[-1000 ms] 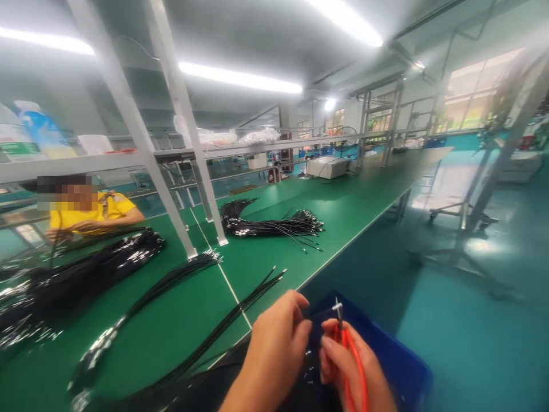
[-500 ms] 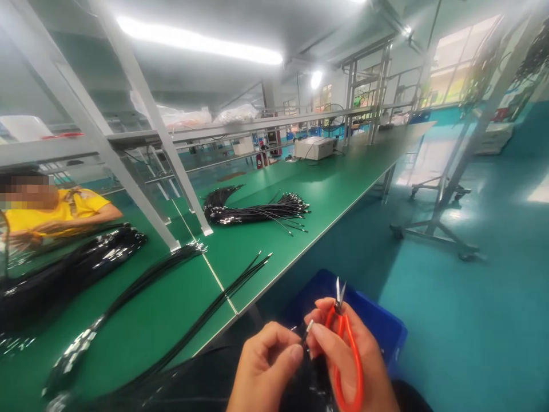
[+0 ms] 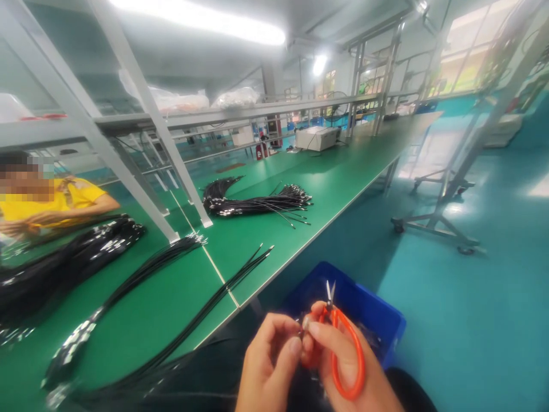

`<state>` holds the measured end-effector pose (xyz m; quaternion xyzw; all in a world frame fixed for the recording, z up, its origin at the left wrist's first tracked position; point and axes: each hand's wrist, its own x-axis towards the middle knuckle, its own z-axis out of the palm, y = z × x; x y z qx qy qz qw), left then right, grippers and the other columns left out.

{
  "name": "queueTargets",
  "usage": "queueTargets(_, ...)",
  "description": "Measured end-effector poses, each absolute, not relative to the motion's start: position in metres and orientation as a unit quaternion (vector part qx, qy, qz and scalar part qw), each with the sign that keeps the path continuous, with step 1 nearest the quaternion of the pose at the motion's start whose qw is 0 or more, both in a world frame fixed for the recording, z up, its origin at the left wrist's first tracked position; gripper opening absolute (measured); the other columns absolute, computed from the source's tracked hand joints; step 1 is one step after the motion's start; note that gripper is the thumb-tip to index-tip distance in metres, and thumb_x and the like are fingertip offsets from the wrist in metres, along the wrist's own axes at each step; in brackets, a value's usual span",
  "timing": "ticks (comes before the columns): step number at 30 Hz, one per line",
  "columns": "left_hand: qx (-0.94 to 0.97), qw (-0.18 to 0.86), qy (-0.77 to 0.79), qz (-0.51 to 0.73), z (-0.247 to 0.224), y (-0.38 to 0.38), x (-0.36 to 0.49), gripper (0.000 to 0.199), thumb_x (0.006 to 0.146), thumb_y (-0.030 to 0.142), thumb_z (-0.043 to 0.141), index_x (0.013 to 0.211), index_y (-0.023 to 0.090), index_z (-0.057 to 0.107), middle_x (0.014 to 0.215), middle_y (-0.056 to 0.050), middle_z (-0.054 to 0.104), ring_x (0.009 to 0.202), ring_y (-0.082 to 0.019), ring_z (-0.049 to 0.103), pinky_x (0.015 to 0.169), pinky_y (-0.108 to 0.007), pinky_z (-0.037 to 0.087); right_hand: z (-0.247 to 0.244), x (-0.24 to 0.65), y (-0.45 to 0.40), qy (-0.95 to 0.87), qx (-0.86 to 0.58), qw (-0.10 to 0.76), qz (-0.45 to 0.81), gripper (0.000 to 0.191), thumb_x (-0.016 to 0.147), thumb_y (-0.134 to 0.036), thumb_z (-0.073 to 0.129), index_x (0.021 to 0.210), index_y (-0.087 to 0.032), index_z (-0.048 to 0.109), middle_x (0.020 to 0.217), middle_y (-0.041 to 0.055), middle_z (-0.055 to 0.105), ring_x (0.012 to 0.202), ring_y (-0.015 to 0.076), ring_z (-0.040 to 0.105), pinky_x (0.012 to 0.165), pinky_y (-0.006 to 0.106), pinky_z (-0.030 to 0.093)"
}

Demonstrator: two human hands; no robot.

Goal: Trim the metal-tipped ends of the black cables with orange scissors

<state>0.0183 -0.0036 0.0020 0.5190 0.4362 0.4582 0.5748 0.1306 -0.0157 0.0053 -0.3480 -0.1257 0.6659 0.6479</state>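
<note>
My left hand (image 3: 268,357) pinches the end of a thin black cable (image 3: 301,333) between thumb and forefinger. Orange-handled scissors (image 3: 361,361) rest in my right hand (image 3: 344,357), blades pointing up and slightly apart. That hand's thumb and forefinger also close on the cable tip, which the fingers mostly hide. Both hands meet over a blue bin (image 3: 392,323), in front of the table edge. A few black cables (image 3: 214,300) with pale tips lie across the green table (image 3: 171,312) to the left of my hands.
More black cable bundles lie on the table: one farther back (image 3: 257,206), one to the left (image 3: 146,274), and a large pile (image 3: 64,257). A person in yellow (image 3: 81,197) sits at far left. Grey shelf posts (image 3: 175,160) rise from the table. A wheeled stand (image 3: 441,200) is at right.
My fingers have closed over the white cable tip, which showed plainly before. The scissors have shifted slightly left and tilted. The view has moved a little.
</note>
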Motion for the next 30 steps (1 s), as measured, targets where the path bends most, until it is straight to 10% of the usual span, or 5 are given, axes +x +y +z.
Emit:
queueTargets(24, 0.413, 0.649, 0.376, 0.516, 0.012, 0.011, 0.014, 0.014, 0.078, 0.025, 0.065, 0.072, 0.017, 0.056, 0.059, 0.004, 0.056, 0.055, -0.009, 0.052, 0.056, -0.020, 0.044, 0.014, 0.121, -0.005, -0.124, -0.323, 0.641, 0.685, 0.020, 0.056, -0.020, 0.079, 0.072, -0.019, 0.066, 0.064, 0.0002, 0.063, 0.059, 0.0141, 0.056, 0.058, 0.024, 0.049)
queueTargets(30, 0.652, 0.345, 0.467, 0.488, 0.017, 0.007, 0.001, 0.015, 0.086, 0.017, 0.050, 0.095, 0.022, 0.062, 0.086, -0.003, 0.061, 0.070, -0.014, 0.060, 0.064, -0.024, 0.051, 0.016, 0.120, -0.003, -0.103, -0.316, 0.639, 0.694, 0.022, 0.054, -0.019, 0.081, 0.071, -0.019, 0.067, 0.062, -0.0004, 0.063, 0.056, 0.0140, 0.056, 0.056, 0.024, 0.049)
